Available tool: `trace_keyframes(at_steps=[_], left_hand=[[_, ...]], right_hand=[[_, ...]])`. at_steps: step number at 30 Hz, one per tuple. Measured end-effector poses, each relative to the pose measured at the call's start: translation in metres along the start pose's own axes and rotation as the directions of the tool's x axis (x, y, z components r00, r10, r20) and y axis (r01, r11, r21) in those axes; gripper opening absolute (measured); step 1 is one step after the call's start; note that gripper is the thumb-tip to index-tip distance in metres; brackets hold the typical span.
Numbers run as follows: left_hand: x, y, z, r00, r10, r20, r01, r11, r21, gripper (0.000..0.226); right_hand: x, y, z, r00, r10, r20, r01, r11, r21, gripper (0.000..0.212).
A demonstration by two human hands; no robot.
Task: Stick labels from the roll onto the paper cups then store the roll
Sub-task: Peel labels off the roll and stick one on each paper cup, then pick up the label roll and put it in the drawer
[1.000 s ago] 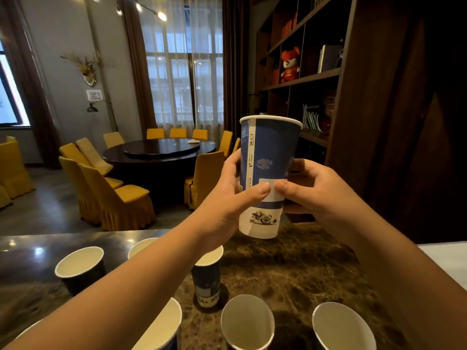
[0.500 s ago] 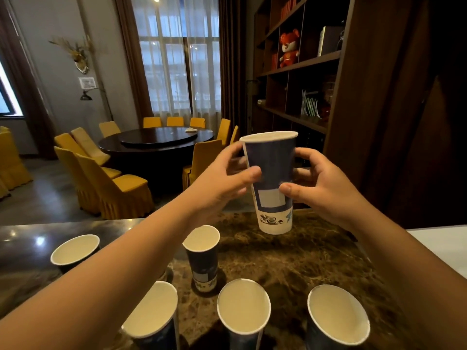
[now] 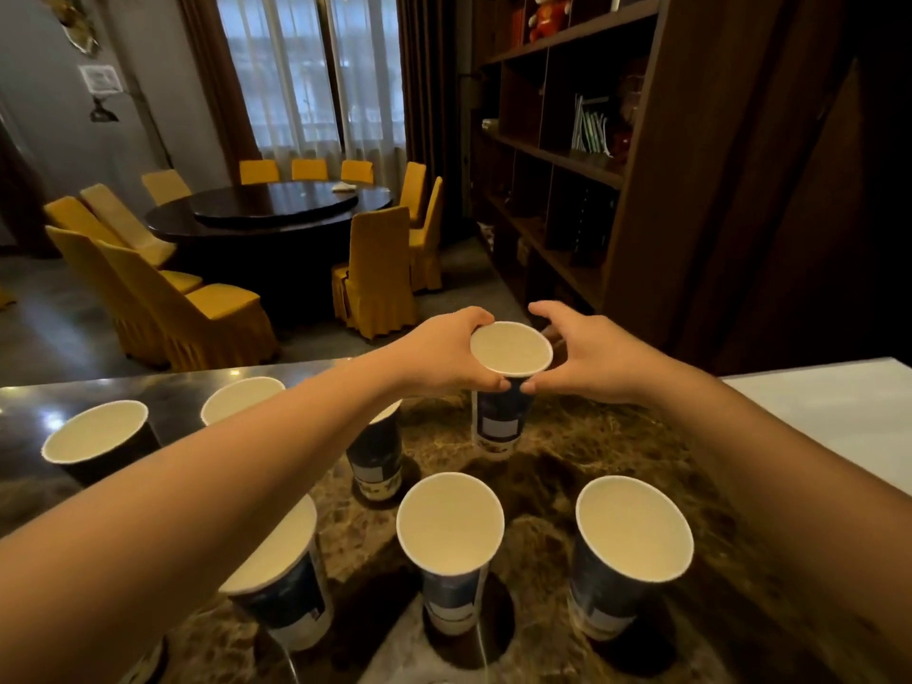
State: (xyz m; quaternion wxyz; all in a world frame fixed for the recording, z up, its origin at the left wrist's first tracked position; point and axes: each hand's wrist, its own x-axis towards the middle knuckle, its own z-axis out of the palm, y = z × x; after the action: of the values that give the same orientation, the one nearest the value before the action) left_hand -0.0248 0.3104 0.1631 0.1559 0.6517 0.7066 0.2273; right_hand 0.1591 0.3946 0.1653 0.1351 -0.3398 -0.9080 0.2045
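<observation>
Both hands hold one paper cup [image 3: 503, 402] by its top: left hand [image 3: 446, 355] curls round the rim from the left, right hand [image 3: 589, 360] cups it from the right, thumbs nearly meeting on the near side. Cup stands upright at the far middle of the marble counter [image 3: 617, 461]; base looks on or just off the surface, cannot tell which. A pale label [image 3: 501, 428] shows low on its near wall.

Step, as I judge it: setting a labelled cup down among the others. Next move calls for letting go with both hands without tipping it, then taking an unlabelled cup and finding the roll. The roll is not in view.

Largest to smallest otherwise: counter, then the cups. Near row has three, left cup [image 3: 279, 580], middle cup [image 3: 451, 550], right cup [image 3: 627, 555], each with a pale patch low down. One more cup [image 3: 377, 461] stands partly under the left forearm. Two far-left cups [image 3: 98, 436] show open mouths only; labels there cannot be told.
</observation>
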Motion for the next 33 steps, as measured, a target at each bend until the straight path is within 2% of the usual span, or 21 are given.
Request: trace_keyframes(at_steps=[3, 6, 8, 13, 21, 28, 30, 33], left_hand=[[0.008, -0.005, 0.015, 0.997, -0.038, 0.064, 0.033, 0.996, 0.085, 0.075], [0.014, -0.009, 0.027, 0.992, -0.051, 0.113, 0.033, 0.987, 0.159, 0.069], [0.017, -0.013, 0.034, 0.988, -0.063, 0.141, 0.034, 0.980, 0.196, 0.068], [0.022, -0.018, 0.040, 0.983, -0.086, 0.164, 0.044, 0.968, 0.248, 0.071], [0.026, -0.013, 0.041, 0.970, -0.091, 0.227, 0.020, 0.954, 0.299, 0.075], [0.020, -0.002, 0.037, 0.973, -0.109, 0.205, 0.034, 0.940, 0.340, 0.095], [0.011, 0.004, 0.026, 0.979, -0.102, 0.174, 0.041, 0.945, 0.325, 0.100], [-0.016, 0.016, 0.003, 0.995, -0.065, 0.075, 0.045, 0.968, 0.247, 0.099]], right_hand=[[0.008, 0.009, 0.013, 0.996, 0.038, 0.079, -0.030, 0.995, -0.094, 0.095], [0.013, 0.015, 0.024, 0.991, 0.039, 0.130, -0.024, 0.993, -0.118, 0.081], [0.015, 0.019, 0.031, 0.988, 0.034, 0.149, -0.014, 0.991, -0.136, 0.072], [0.021, 0.026, 0.038, 0.985, 0.027, 0.170, -0.003, 0.990, -0.142, 0.068], [0.022, 0.030, 0.035, 0.970, 0.070, 0.231, -0.029, 0.984, -0.175, 0.074], [0.012, 0.030, 0.027, 0.955, 0.153, 0.255, -0.096, 0.971, -0.221, 0.094], [0.003, 0.025, 0.019, 0.964, 0.153, 0.217, -0.100, 0.966, -0.237, 0.098], [-0.023, 0.009, 0.001, 0.998, 0.055, 0.034, -0.047, 0.975, -0.216, 0.090]])
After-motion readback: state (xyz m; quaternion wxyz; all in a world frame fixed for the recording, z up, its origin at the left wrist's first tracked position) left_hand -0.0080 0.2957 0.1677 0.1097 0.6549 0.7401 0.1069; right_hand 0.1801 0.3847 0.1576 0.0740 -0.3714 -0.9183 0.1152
